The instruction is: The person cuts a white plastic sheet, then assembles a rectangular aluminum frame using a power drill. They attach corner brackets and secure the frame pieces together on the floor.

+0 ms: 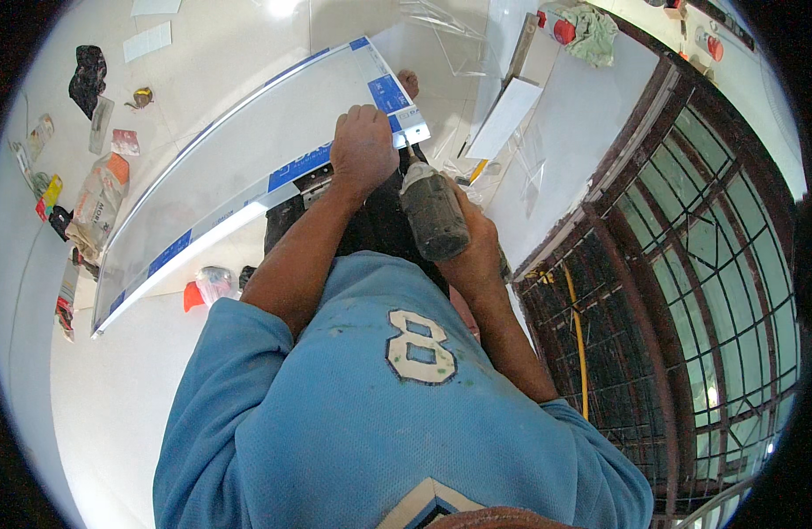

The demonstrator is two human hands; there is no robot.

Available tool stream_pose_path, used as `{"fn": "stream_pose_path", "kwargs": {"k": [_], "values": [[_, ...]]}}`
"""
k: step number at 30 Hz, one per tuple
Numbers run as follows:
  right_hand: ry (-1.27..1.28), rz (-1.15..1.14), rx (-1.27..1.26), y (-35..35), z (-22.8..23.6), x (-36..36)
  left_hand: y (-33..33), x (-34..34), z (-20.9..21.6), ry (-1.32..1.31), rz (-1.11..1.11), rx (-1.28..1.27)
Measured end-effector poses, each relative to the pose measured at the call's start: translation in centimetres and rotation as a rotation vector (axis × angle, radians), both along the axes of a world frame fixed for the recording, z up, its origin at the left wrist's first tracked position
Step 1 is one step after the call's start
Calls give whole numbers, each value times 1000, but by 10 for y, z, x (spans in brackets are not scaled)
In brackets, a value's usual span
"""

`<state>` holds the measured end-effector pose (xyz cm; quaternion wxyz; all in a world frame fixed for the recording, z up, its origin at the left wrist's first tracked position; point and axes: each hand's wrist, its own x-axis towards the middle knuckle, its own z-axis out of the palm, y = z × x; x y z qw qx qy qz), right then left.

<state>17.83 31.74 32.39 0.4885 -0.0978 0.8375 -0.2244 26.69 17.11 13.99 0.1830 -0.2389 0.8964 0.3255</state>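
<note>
A long glass-like panel with a white frame (170, 252) and blue protective film lies across my lap, slanting from the lower left to the upper right. My left hand (364, 150) is closed over the near rail close to the right corner, knuckles up and fingertips mostly hidden. In my right hand (478, 236) is a dusty dark power drill (435, 216), its body pointing up toward that corner. The thin bit reaches the frame's end, but whether it touches cannot be told. The drill's body hides most of my right fingers.
On the floor at left lie a cement-type bag (99, 204), a black plastic bag (88, 72) and a tape measure (141, 98). A white strip (504, 117) and a green cloth (591, 35) are at upper right. A barred metal grille (688, 238) stands at right.
</note>
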Motion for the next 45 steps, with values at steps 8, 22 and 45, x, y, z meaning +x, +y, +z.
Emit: {"fn": "stream_pose_path", "kwargs": {"k": [8, 22, 45], "values": [[-1, 13, 8, 3, -3, 1, 0, 1, -1, -11, -6, 11], [-16, 30, 2, 2, -3, -5, -3, -2, 2, -10, 12, 22], [86, 164, 3, 4, -8, -5, -6, -2, 7, 3, -24, 9]]}}
